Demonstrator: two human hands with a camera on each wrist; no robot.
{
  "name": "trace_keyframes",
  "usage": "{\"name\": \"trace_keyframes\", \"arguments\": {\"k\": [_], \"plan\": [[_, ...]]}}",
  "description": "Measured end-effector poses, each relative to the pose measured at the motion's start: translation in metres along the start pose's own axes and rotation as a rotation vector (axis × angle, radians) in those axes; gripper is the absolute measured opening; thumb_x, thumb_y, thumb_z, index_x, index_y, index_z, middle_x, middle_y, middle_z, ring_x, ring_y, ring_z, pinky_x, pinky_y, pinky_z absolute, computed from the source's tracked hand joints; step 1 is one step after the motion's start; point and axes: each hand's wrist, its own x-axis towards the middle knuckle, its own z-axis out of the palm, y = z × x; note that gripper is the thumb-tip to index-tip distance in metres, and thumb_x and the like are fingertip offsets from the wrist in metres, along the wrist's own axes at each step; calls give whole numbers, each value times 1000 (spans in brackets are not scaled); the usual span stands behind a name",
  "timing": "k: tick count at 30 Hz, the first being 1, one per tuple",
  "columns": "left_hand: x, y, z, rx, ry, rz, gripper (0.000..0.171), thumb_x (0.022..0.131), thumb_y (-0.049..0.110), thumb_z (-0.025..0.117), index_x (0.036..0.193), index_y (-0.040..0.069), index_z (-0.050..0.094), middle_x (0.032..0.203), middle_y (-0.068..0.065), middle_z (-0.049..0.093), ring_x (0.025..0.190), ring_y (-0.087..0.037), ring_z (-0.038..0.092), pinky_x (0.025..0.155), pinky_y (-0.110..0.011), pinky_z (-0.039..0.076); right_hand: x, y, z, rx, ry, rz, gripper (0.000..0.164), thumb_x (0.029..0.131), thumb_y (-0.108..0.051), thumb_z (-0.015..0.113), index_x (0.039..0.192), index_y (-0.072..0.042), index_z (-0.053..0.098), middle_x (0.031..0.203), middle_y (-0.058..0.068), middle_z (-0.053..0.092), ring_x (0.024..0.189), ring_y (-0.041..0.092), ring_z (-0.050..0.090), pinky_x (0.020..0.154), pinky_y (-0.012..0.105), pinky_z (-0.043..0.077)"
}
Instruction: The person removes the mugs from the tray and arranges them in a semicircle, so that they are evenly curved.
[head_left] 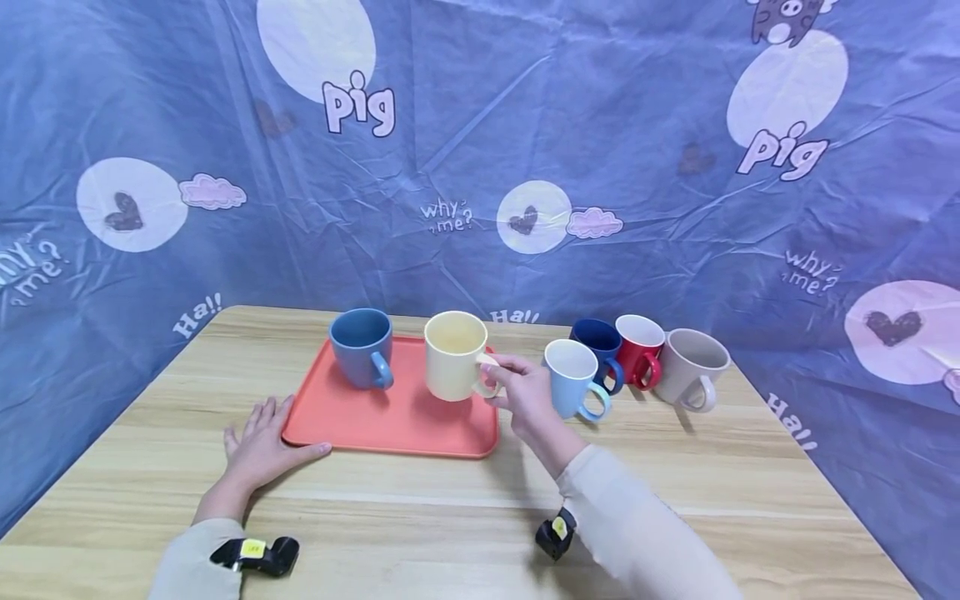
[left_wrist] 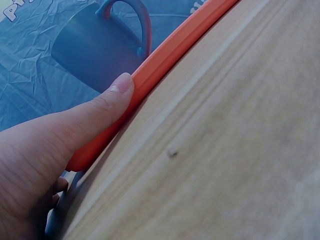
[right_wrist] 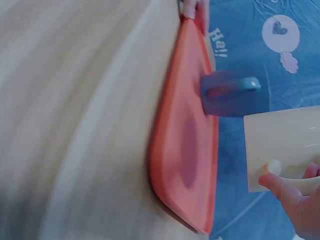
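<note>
Cream mug (head_left: 450,362) hangs above the coral tray (head_left: 397,429), its handle pinched by the right hand (head_left: 528,396); the left hand (head_left: 258,446) lies with spread fingers at the tray's near left corner, thumb against the rim. A blue mug (head_left: 356,354) stands on the tray; a light-blue mug (head_left: 570,382), navy mug (head_left: 597,337), red mug (head_left: 636,360) and grey mug (head_left: 686,367) share the table (head_left: 390,517) rightward

Head view: bright, diffuse light; soft shadow on the tray (head_left: 375,432), mid-frame. Left wrist view: dimmer; table (left_wrist: 240,165) blurred towards lower right. Right wrist view: table smeared across left half.
</note>
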Motion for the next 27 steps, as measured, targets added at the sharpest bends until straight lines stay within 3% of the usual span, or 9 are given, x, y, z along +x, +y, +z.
{"name": "trace_keyframes", "arguments": {"k": [10,11,14,22,27], "plan": [[-1,0,0,-5,-1,-3,108,61,65,60,135,-2,18,133,-35,10,122,-46,1,83,-65,-13,12,-34,-25,3,36,-68,10,73,0,64,83,-1,66,64,4,54,58,13,51,52,34,49],[-1,0,-1,-5,-1,-3,108,61,65,60,135,-2,18,133,-35,10,122,-47,1,83,-65,-13,25,-29,-34,39,-1,-99,10,72,-1,65,82,-2,66,64,3,55,57,13,51,50,33,49],[0,1,0,-8,-3,-2,108,61,65,60,135,-2,18,133,-35,10,122,-47,1,83,-65,-13,24,-42,-46,56,-12,-138,8,72,-3,67,80,-5,67,62,3,54,57,12,51,50,33,49],[0,-3,0,-1,2,3,108,61,67,58,135,-1,18,133,-35,10,122,-47,1,83,-65,-14,9,-89,-72,52,22,-99,20,78,3,58,67,-13,64,56,2,51,56,9,51,52,31,49],[0,-2,-1,3,-3,3,108,61,67,58,135,-2,18,132,-36,10,121,-48,1,83,-65,-14,9,-106,-97,112,69,-87,15,77,2,61,69,-10,65,58,4,53,57,12,52,53,34,50]]}}
